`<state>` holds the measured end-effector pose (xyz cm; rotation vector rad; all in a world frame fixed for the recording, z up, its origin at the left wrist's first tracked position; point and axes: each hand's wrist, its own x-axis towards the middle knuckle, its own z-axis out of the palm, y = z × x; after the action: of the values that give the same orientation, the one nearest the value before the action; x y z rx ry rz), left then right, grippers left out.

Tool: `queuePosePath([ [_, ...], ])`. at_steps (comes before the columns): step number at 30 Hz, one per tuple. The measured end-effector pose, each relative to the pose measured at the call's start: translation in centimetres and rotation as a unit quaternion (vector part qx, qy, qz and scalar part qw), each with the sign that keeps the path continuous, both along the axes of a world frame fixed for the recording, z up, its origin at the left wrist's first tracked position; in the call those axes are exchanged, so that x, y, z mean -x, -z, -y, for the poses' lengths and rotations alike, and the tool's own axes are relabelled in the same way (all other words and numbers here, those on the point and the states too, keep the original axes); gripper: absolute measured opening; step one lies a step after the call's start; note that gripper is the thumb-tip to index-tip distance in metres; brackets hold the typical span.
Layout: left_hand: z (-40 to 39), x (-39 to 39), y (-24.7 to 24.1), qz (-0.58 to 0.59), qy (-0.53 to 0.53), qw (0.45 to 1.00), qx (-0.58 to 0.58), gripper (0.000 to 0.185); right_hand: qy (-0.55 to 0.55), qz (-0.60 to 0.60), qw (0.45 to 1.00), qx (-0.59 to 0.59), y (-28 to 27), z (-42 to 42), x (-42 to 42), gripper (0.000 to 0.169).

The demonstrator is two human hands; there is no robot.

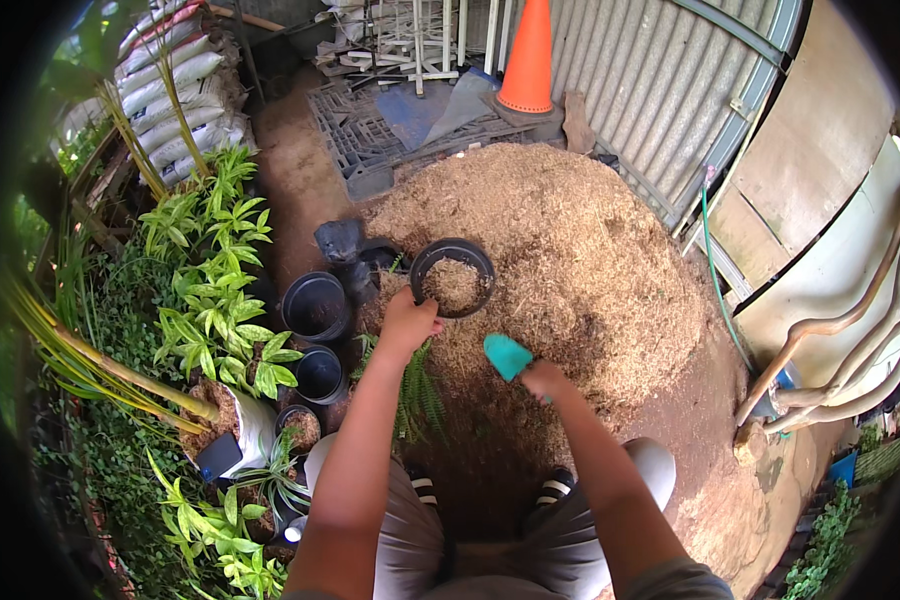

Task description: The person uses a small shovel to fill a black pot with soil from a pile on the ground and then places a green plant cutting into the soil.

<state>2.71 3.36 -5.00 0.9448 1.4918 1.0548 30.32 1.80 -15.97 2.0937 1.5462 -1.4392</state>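
Observation:
My left hand (409,324) grips the near rim of a round black plastic plant pot (452,246), partly filled with a pale, chaff-like material (454,285). In my right hand (544,379) is a teal hand trowel (507,357), its blade pointing up and left, below and to the right of the pot. Beyond both hands spreads a wide heap of the same kind of pale material (555,225). A green fern (418,397) shows beside my left forearm, partly hidden by it.
Black pots (316,306) stand left of my left arm, beside leafy potted plants (225,300). A smartphone (219,457) lies on a white planter bag (253,431). Behind the heap are an orange traffic cone (526,64) and a plastic pallet (345,135). At right, a green hose (714,277) hangs near driftwood branches (832,330).

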Motion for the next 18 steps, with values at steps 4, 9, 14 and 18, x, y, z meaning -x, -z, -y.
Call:
queuePosePath([
  [4,-0.3,0.8,0.7,-0.014,0.006,0.996,-0.090,0.021,0.107,-0.037,0.993,0.042,10.4,5.1,1.3,0.048],
  [9,-0.5,1.6,-0.2,-0.029,-0.005,0.995,-0.098,0.023,0.203,-0.060,0.977,0.009,17.8,7.4,6.0,0.049],
  [14,-0.7,1.8,-0.9,-0.024,0.006,0.994,-0.105,0.027,0.228,-0.074,0.970,-0.033,20.4,3.5,7.8,0.049],
  [18,-0.5,2.2,-1.3,-0.037,-0.001,0.993,-0.112,0.026,0.231,-0.069,0.968,-0.072,20.8,2.8,8.2,0.049],
])
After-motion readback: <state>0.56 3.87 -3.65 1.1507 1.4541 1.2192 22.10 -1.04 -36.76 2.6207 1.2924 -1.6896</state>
